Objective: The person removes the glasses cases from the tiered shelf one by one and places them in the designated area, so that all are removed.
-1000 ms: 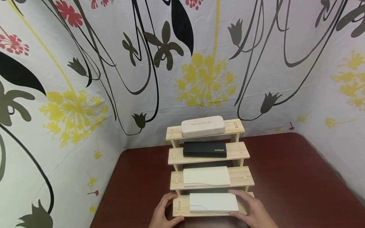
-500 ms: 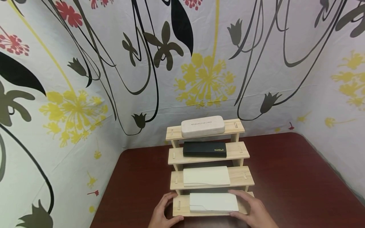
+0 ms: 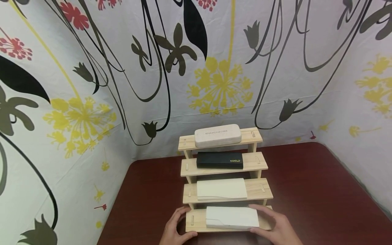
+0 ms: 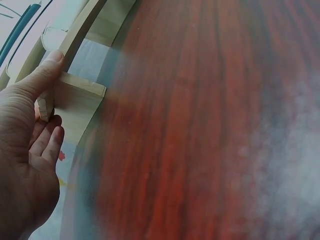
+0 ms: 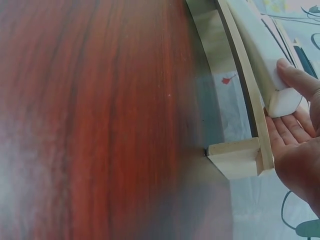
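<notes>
A stepped wooden rack [image 3: 196, 223] stands on the table, with one case on each of its several shelves. On the bottom shelf lies a white glasses case [image 3: 232, 217] with a flap line along its front. My right hand [image 3: 279, 226] grips that case at its right end, thumb at the front and fingers behind; the right wrist view shows the thumb on the white case's end [image 5: 286, 102]. My left hand [image 3: 175, 228] holds the bottom shelf's left end. In the left wrist view, its thumb lies along the wooden edge [image 4: 80, 84] and its fingers curl behind.
Above, a cream case [image 3: 222, 189], a black case [image 3: 219, 160] with gold lettering and a beige case [image 3: 218, 136] rest on the higher shelves. The dark red table [image 3: 306, 190] extends on both sides. Flower-patterned cloth [image 3: 122, 85] hangs behind and at the sides.
The white case on the bottom shelf has slid slightly right, together with my right hand. My left hand and the rack stay in place.
</notes>
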A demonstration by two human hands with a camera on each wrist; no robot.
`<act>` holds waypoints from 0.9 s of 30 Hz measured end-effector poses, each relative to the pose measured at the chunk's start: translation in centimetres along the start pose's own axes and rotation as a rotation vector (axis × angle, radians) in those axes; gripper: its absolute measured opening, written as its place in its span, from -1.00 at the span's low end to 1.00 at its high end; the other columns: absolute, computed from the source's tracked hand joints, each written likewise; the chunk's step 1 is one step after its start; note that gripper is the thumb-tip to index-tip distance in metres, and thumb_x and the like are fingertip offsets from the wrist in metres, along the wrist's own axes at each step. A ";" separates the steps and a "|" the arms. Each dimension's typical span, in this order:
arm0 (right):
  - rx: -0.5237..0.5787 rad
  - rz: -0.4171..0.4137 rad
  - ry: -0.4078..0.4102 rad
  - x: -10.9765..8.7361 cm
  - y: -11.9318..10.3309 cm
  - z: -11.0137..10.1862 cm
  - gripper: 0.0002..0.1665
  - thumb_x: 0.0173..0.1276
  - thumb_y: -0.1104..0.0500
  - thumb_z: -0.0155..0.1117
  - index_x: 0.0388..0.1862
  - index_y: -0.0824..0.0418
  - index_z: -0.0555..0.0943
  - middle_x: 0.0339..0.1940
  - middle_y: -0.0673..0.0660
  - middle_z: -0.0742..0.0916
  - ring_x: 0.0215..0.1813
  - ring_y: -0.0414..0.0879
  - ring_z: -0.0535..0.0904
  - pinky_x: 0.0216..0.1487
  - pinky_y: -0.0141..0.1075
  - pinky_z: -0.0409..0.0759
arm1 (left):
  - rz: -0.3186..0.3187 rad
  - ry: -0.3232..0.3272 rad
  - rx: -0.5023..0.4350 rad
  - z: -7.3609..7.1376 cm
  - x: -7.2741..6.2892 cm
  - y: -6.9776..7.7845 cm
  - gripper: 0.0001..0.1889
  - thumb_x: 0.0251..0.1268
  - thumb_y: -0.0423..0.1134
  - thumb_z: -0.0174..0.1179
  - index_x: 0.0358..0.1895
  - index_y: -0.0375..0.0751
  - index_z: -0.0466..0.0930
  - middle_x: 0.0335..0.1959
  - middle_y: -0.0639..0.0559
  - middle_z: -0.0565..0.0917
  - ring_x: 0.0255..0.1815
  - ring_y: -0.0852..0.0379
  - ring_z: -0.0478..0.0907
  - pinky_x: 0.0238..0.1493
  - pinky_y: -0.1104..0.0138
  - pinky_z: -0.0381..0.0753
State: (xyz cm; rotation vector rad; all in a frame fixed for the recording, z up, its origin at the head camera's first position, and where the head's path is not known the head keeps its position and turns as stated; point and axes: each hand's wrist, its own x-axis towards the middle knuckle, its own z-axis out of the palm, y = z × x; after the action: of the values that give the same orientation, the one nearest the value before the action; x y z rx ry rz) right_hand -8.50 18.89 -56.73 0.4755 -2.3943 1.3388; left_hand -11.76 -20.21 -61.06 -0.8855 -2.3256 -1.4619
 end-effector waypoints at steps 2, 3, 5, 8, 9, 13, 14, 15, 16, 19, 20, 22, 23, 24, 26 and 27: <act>-0.016 0.024 0.008 -0.1 -0.1 -0.3 -0.17 -0.12 0.10 0.87 0.23 -0.05 0.75 0.00 -0.15 0.81 -0.04 -0.35 0.65 0.04 -0.67 0.43 | 0.024 0.001 -0.001 0.0 0.0 -0.1 -0.15 0.01 -0.37 0.69 0.43 -0.29 0.49 0.31 -0.13 0.58 0.36 0.14 0.55 0.24 0.28 0.67; -0.023 0.036 0.011 -0.2 -0.2 -0.4 -0.17 -0.13 0.10 0.87 0.22 -0.07 0.76 0.00 -0.17 0.81 -0.05 -0.34 0.66 0.04 -0.67 0.43 | 0.031 0.002 -0.003 0.0 0.0 -0.2 -0.15 0.01 -0.37 0.69 0.43 -0.29 0.48 0.31 -0.14 0.58 0.35 0.14 0.55 0.24 0.28 0.67; -0.044 0.044 0.015 -0.3 -0.2 -0.7 -0.17 -0.14 0.09 0.87 0.21 -0.08 0.76 -0.01 -0.18 0.81 -0.05 -0.33 0.66 0.03 -0.67 0.43 | 0.035 0.003 -0.004 0.0 0.1 -0.2 -0.15 0.00 -0.38 0.69 0.43 -0.28 0.48 0.30 -0.13 0.58 0.35 0.15 0.55 0.23 0.28 0.67; -0.062 0.049 0.019 -0.3 -0.3 -1.2 -0.18 -0.15 0.06 0.88 0.20 -0.09 0.77 -0.01 -0.19 0.81 -0.05 -0.34 0.66 0.02 -0.68 0.42 | 0.034 0.004 0.000 0.0 0.1 -0.1 -0.15 -0.01 -0.39 0.69 0.43 -0.27 0.49 0.30 -0.12 0.58 0.35 0.16 0.55 0.23 0.27 0.68; -0.065 0.049 0.018 -0.4 -0.4 -1.4 -0.18 -0.15 0.05 0.88 0.20 -0.09 0.77 -0.01 -0.19 0.81 -0.04 -0.34 0.66 0.02 -0.68 0.42 | 0.035 0.004 0.004 0.0 0.1 -0.1 -0.15 -0.01 -0.40 0.69 0.43 -0.27 0.49 0.30 -0.13 0.59 0.35 0.15 0.55 0.22 0.26 0.68; -0.053 0.033 0.011 -0.4 -0.3 -2.2 -0.19 -0.13 0.07 0.88 0.21 -0.07 0.77 -0.01 -0.19 0.81 -0.07 -0.33 0.65 -0.03 -0.65 0.46 | 0.020 0.003 0.007 0.0 0.1 0.1 -0.15 -0.01 -0.39 0.70 0.43 -0.27 0.49 0.31 -0.12 0.59 0.35 0.14 0.55 0.22 0.24 0.69; -0.045 0.027 0.007 -0.4 -0.3 -2.5 -0.19 -0.12 0.08 0.87 0.21 -0.06 0.77 -0.01 -0.18 0.81 -0.07 -0.33 0.65 -0.03 -0.64 0.47 | 0.007 0.002 0.003 0.0 0.1 0.1 -0.15 0.00 -0.38 0.69 0.43 -0.26 0.49 0.31 -0.11 0.59 0.36 0.15 0.55 0.23 0.25 0.68; -0.043 0.018 0.004 -0.4 -0.2 -2.7 -0.19 -0.11 0.09 0.87 0.21 -0.05 0.77 -0.01 -0.17 0.81 -0.06 -0.32 0.66 -0.01 -0.65 0.47 | -0.005 0.003 0.001 0.0 0.1 0.2 -0.16 0.01 -0.37 0.69 0.43 -0.24 0.50 0.31 -0.10 0.59 0.36 0.15 0.55 0.23 0.24 0.68; -0.045 0.012 0.002 -0.3 -0.2 -2.9 -0.19 -0.11 0.10 0.87 0.21 -0.04 0.77 0.00 -0.17 0.81 -0.04 -0.33 0.66 0.01 -0.66 0.46 | -0.019 0.003 -0.001 0.0 0.1 0.2 -0.17 0.02 -0.36 0.69 0.43 -0.22 0.50 0.31 -0.08 0.59 0.36 0.14 0.55 0.24 0.24 0.68; -0.057 0.011 -0.003 -0.4 -0.1 -3.6 -0.20 -0.10 0.09 0.87 0.22 -0.05 0.77 0.02 -0.18 0.81 0.04 -0.39 0.65 0.09 -0.69 0.40 | -0.067 0.004 -0.015 0.0 0.1 0.4 -0.19 0.05 -0.31 0.69 0.43 -0.16 0.51 0.32 -0.03 0.60 0.37 0.14 0.55 0.25 0.24 0.67; -0.061 0.017 -0.006 -0.4 -0.1 -3.8 -0.20 -0.10 0.09 0.87 0.22 -0.05 0.77 0.04 -0.18 0.81 0.07 -0.42 0.64 0.11 -0.70 0.39 | -0.078 0.003 -0.017 0.0 0.1 0.5 -0.20 0.07 -0.29 0.68 0.43 -0.15 0.52 0.32 -0.02 0.60 0.37 0.14 0.55 0.25 0.24 0.67; -0.075 0.035 -0.007 -0.4 -0.1 -4.2 -0.20 -0.10 0.07 0.87 0.22 -0.07 0.77 0.05 -0.20 0.81 0.10 -0.45 0.63 0.12 -0.71 0.37 | -0.093 0.003 -0.021 0.0 0.1 0.5 -0.20 0.07 -0.27 0.68 0.42 -0.14 0.52 0.32 -0.01 0.60 0.37 0.14 0.55 0.25 0.24 0.67; -0.077 0.042 -0.008 -0.4 -0.2 -4.4 -0.20 -0.10 0.07 0.87 0.22 -0.07 0.77 0.06 -0.20 0.81 0.10 -0.45 0.63 0.12 -0.71 0.37 | -0.094 0.002 -0.022 0.0 0.2 0.5 -0.20 0.07 -0.27 0.68 0.42 -0.14 0.52 0.32 -0.01 0.60 0.37 0.14 0.56 0.25 0.24 0.67; -0.083 0.050 -0.010 -0.5 -0.2 -4.5 -0.20 -0.09 0.06 0.86 0.22 -0.08 0.77 0.06 -0.20 0.81 0.11 -0.46 0.63 0.12 -0.71 0.37 | -0.092 0.001 -0.019 -0.1 0.2 0.6 -0.20 0.07 -0.28 0.68 0.42 -0.15 0.52 0.32 -0.02 0.60 0.36 0.14 0.56 0.25 0.24 0.67; -0.080 0.058 -0.016 -0.5 -0.4 -4.9 -0.20 -0.08 0.06 0.86 0.22 -0.07 0.77 0.07 -0.18 0.81 0.11 -0.45 0.63 0.12 -0.70 0.39 | -0.076 0.002 -0.009 -0.1 0.2 0.5 -0.19 0.05 -0.30 0.69 0.42 -0.18 0.52 0.31 -0.04 0.60 0.36 0.13 0.56 0.25 0.24 0.67; -0.079 0.063 -0.019 -0.5 -0.5 -5.0 -0.20 -0.08 0.06 0.86 0.22 -0.06 0.77 0.07 -0.18 0.82 0.11 -0.44 0.64 0.11 -0.70 0.41 | -0.069 0.003 -0.005 -0.1 0.1 0.5 -0.19 0.03 -0.31 0.70 0.42 -0.19 0.52 0.31 -0.05 0.60 0.36 0.14 0.56 0.25 0.25 0.67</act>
State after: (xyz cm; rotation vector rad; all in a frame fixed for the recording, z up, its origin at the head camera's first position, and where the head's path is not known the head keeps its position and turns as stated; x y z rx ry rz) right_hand -7.15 23.02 -54.17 0.3955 -2.4859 1.2655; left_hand -11.56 -20.05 -60.58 -0.8111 -2.3732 -1.4952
